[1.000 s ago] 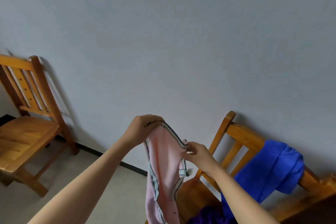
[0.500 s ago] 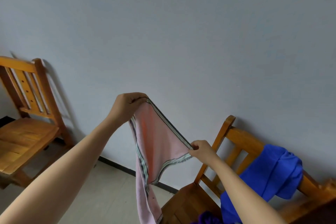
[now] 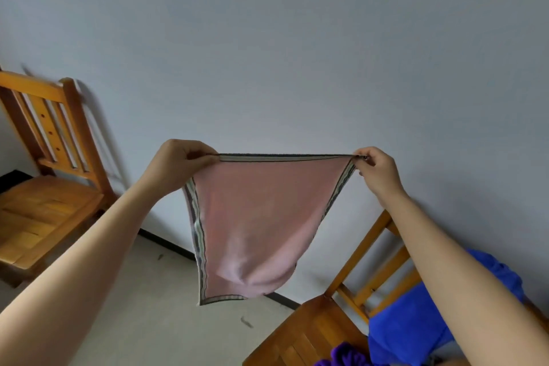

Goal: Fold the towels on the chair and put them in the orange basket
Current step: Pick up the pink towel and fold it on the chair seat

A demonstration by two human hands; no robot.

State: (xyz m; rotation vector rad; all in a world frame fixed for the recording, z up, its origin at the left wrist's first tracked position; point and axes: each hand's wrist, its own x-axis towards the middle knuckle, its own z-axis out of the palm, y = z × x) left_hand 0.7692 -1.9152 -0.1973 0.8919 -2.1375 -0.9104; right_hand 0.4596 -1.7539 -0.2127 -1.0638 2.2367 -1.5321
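A pink towel (image 3: pixel 255 217) with a striped grey and green border hangs in the air in front of the wall, its top edge stretched taut. My left hand (image 3: pixel 175 166) pinches its top left corner. My right hand (image 3: pixel 377 169) pinches the top right corner. The lower part sags loose. A wooden chair (image 3: pixel 315 333) stands at the lower right with a blue towel (image 3: pixel 416 327) draped over its back and seat. A purple towel (image 3: pixel 344 355) lies on that seat at the bottom edge. No orange basket is in view.
A second wooden chair (image 3: pixel 44 208) stands against the wall at the left with a bare seat. A grey wall (image 3: pixel 297 53) fills the background, and a light floor (image 3: pixel 166 300) with a dark baseboard lies between the chairs.
My hands have moved apart and my right hand has risen, spreading the pink towel from a bunched fold into a wide hanging sheet with a taut top edge.
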